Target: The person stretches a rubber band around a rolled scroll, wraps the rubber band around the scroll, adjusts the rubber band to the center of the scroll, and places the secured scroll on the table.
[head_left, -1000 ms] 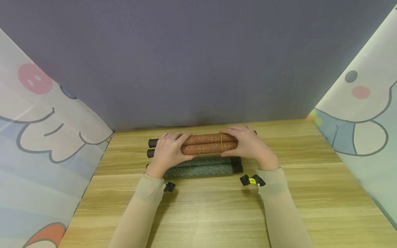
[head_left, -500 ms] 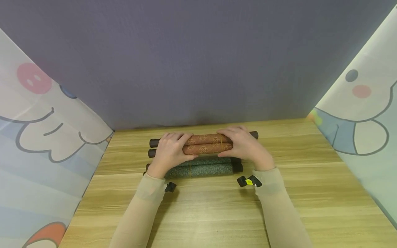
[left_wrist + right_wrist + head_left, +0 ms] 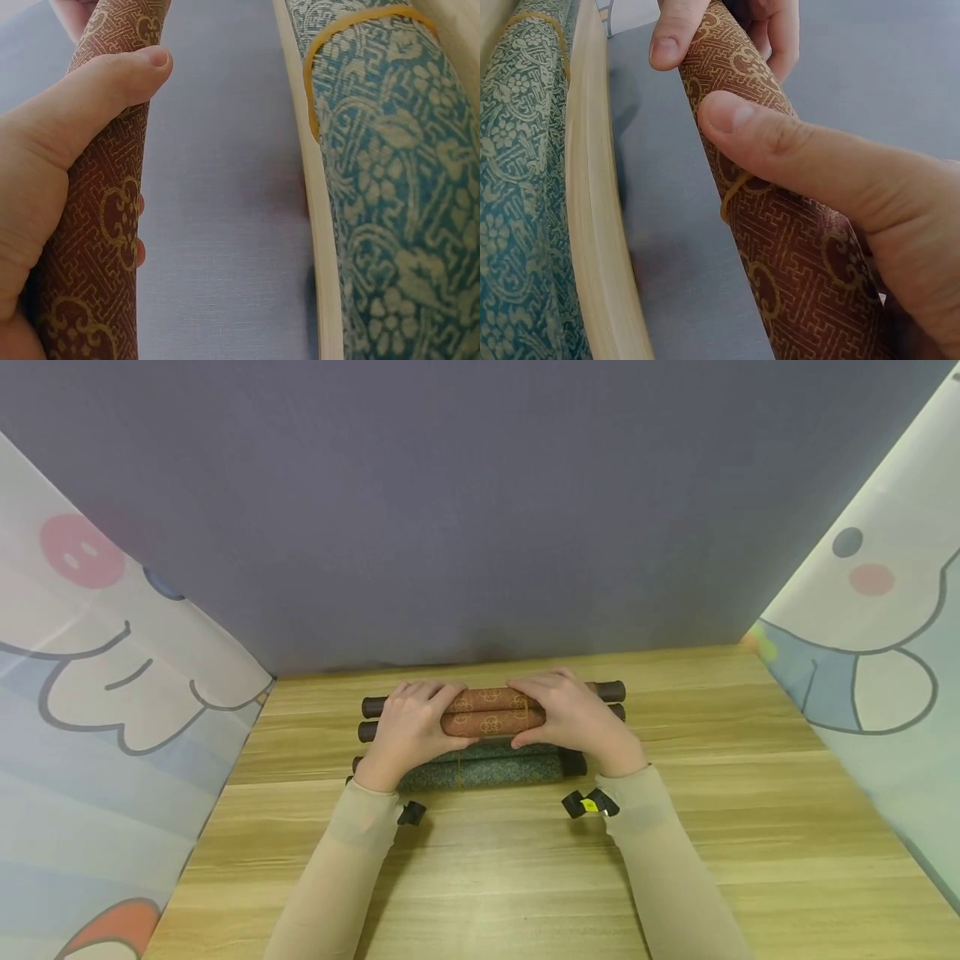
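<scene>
A red-brown hanging scroll point(image 3: 491, 724) with gold motifs, rolled from both ends into two parallel rolls with dark end knobs, lies across both hands in the head view. My left hand point(image 3: 411, 722) grips its left part, thumb along the near roll. On the right part, my right hand point(image 3: 573, 714) holds it with the thumb on the near side, close by a yellow rubber band point(image 3: 739, 189). The fingers on the far side are mostly hidden. Nearer the body, a green floral scroll point(image 3: 510, 771), also a double roll with dark knobs, rests on the table under another rubber band point(image 3: 360, 19).
The wood-grain table point(image 3: 495, 877) runs back to a dark grey wall point(image 3: 480, 527). Cartoon-printed curtains point(image 3: 112, 677) stand at both sides. A small black wrist device point(image 3: 590, 803) with a yellow label hangs by the right cuff.
My right hand has slid left along the red-brown scroll, shifting the rubber band slightly left and uncovering the right-end knobs. The left hand and the green scroll stay nearly still.
</scene>
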A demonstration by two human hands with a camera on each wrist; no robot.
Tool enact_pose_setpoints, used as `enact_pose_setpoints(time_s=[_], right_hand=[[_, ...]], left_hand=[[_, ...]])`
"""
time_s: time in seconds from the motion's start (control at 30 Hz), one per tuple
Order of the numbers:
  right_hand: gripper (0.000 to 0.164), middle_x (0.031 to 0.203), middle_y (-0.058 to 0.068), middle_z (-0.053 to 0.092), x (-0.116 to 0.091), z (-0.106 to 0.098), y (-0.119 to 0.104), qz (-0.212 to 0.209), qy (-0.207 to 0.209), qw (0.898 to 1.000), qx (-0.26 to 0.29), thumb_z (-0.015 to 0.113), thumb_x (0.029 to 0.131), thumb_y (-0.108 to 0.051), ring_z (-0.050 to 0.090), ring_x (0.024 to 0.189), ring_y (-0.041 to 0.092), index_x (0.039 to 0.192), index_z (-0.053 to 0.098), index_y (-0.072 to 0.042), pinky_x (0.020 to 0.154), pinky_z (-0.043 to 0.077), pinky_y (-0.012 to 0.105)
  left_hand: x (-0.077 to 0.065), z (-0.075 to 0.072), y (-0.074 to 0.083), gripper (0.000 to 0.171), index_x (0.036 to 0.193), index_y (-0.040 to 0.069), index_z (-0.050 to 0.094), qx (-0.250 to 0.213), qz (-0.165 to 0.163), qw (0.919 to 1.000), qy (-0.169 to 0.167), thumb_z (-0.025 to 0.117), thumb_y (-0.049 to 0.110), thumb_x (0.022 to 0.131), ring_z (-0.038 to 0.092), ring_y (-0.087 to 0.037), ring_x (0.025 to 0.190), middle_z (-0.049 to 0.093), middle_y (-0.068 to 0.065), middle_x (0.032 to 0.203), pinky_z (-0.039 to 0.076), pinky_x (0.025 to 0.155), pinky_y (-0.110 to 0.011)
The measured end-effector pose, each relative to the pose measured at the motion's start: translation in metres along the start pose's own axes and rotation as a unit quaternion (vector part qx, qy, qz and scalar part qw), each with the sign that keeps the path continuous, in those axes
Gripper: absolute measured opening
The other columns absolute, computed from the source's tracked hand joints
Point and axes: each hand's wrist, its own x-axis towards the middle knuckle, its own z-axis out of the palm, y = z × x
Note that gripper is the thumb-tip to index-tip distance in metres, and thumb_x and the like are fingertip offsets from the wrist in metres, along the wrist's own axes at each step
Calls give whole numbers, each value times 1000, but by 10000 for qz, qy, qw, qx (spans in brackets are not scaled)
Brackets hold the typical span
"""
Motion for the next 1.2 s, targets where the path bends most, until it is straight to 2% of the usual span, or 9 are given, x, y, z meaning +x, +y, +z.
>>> enact_pose_setpoints(time_s=[0.23,0.43,0.67,0.83,1.0,1.2], right_hand=[[102,146,14,69,-3,-5,-1,418,-197,9989,-47,107,65,-41,67,133,35,151,64,-6,117,42,61],[101,148,16,68,-7,-11,4,620,-299,9976,-86,106,69,-38,65,135,38,153,63,-4,119,42,63],[92,147,18,68,-11,-14,12,638,-257,9974,-203,104,73,-30,63,136,42,151,63,-3,119,42,63],[87,146,18,68,-12,-16,15,610,-193,9977,-211,102,75,-26,62,137,42,149,64,-4,119,41,65],[85,146,18,68,-14,-18,17,710,-195,9972,-159,102,75,-25,60,138,43,148,65,-4,121,38,65],[85,146,18,68,-16,-21,20,809,-162,9966,-46,103,73,-24,61,137,43,147,66,-5,120,39,64]], left_hand=[[0,-2,0,84,134,15,75,-10,-51,10000,-4,105,54,65,76,-38,105,79,-13,116,60,94,-54],[0,-3,0,85,134,16,74,-5,-105,9999,-7,105,54,65,76,-37,104,79,-12,116,59,93,-54],[1,-3,0,86,136,13,74,69,-3,10000,37,105,53,66,76,-38,104,78,-14,117,59,93,-56],[-1,-6,-5,88,139,12,72,64,84,9999,-49,107,46,66,75,-39,104,76,-14,116,59,96,-59],[-4,-11,-13,89,138,12,71,77,-133,9997,-204,108,42,63,74,-41,108,76,-15,118,56,100,-61],[-6,-15,-23,90,136,10,73,62,-282,9994,-210,108,42,61,73,-43,108,76,-16,119,56,100,-62]])
